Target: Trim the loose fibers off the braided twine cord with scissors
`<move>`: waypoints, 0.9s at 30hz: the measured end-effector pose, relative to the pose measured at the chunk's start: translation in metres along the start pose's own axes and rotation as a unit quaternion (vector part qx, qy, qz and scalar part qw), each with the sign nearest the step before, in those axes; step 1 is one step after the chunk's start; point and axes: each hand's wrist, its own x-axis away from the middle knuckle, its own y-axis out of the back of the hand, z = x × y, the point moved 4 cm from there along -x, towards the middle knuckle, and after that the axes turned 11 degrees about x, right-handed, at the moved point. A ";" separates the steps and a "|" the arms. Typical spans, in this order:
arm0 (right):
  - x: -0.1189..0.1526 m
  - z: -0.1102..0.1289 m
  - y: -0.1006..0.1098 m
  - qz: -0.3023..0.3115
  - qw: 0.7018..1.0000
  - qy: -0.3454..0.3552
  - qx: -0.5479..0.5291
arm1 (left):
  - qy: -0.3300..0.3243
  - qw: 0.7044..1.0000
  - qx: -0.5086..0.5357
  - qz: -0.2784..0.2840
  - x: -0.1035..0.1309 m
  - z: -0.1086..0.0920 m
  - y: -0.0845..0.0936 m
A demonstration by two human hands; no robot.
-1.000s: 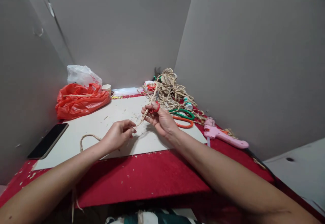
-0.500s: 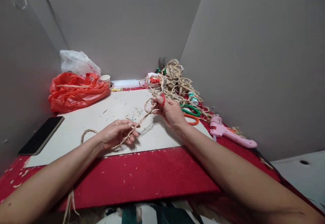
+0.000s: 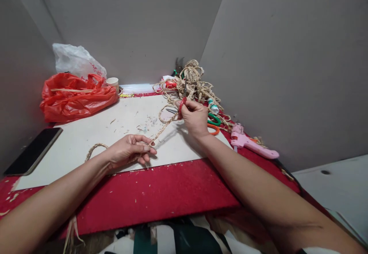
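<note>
A braided straw cord runs between my two hands above a white board. My left hand is closed on it, thumb and fingers pinching the cord near the board's front edge. In my right hand is a pair of small scissors with red handles, its dark blades pointing up and away. The cord reaches the fingers of that hand too, but whether they grip it is hidden. Another pair of scissors, with green and orange handles, lies partly behind my right hand.
A heap of braided cord fills the back right. A pink glue gun rests at the right edge of the red cloth. On the left are a phone, a red plastic bag and a paper cup. Grey walls stand around.
The view has shifted slightly, so everything sits a bit further left and up. My right hand has turned, and the scissors' blades now point upward more plainly. My left hand keeps the cord.
</note>
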 end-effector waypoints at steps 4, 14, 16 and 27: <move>-0.006 -0.008 -0.003 0.016 1.000 -0.020 0.014 | -0.047 0.998 -0.031 -0.031 0.003 -0.002 -0.002; -0.010 -0.033 -0.016 0.146 0.982 -0.115 0.012 | -0.050 0.995 0.087 -0.024 0.007 -0.012 -0.001; -0.012 -0.024 -0.004 0.134 0.984 -0.114 0.009 | -0.065 0.991 0.110 -0.044 0.005 -0.014 0.004; 0.057 0.042 -0.023 0.359 0.875 0.198 0.256 | -0.132 0.974 0.139 -0.118 0.002 -0.021 0.014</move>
